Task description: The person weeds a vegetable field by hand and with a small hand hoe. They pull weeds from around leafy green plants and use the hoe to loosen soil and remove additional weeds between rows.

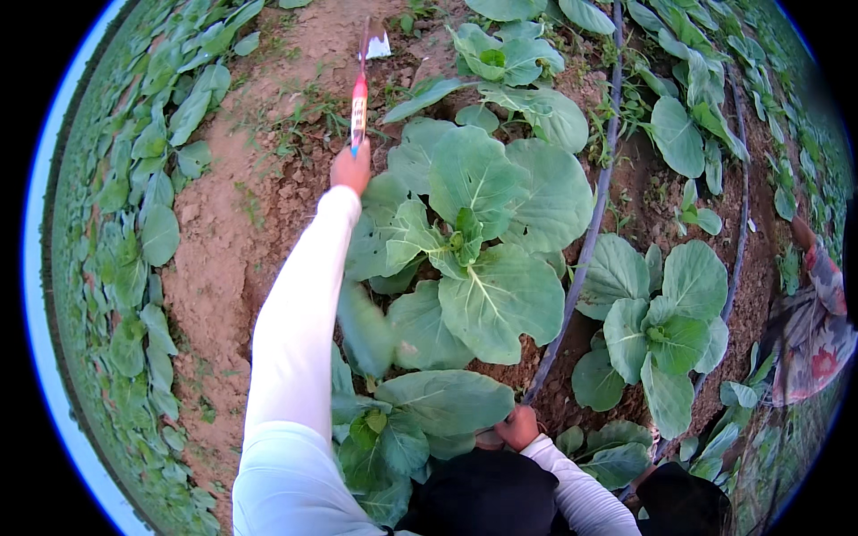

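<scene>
- Left hand [350, 168] is gripping a red-handled hoe [360, 98], blade resting on bare soil [223, 232].
- Right hand [518, 427] is closing on a cabbage leaf [444, 401].

Long white sleeves are being worn on both arms, fitted closely and ending at the wrists, so the left hand [350, 167] and right hand [519, 427] are being left bare. Dark clothing, possibly trousers, is being glimpsed at the lower edge.
</scene>
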`<action>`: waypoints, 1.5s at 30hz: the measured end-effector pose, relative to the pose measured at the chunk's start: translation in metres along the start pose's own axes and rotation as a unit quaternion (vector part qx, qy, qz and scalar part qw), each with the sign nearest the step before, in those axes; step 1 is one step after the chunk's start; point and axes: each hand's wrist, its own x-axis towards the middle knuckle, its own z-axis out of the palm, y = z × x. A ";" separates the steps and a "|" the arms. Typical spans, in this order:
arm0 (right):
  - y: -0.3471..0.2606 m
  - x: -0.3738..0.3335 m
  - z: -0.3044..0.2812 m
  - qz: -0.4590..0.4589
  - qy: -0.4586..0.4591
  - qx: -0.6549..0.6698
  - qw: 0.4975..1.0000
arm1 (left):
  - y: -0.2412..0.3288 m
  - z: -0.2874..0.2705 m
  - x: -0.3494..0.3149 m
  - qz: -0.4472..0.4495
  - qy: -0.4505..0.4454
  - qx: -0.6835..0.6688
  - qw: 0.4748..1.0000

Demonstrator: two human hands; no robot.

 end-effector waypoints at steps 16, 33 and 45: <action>0.009 0.003 -0.003 0.001 -0.003 0.012 1.000 | -0.011 -0.073 -0.152 -0.181 -0.093 -0.212 0.956; 0.016 0.009 -0.004 -0.020 -0.007 0.026 0.999 | 0.077 0.006 -0.024 -0.181 -0.226 -0.255 0.923; 0.006 0.011 -0.008 -0.015 -0.026 0.027 0.999 | 0.062 -0.052 -0.144 -0.107 -0.158 -0.233 0.954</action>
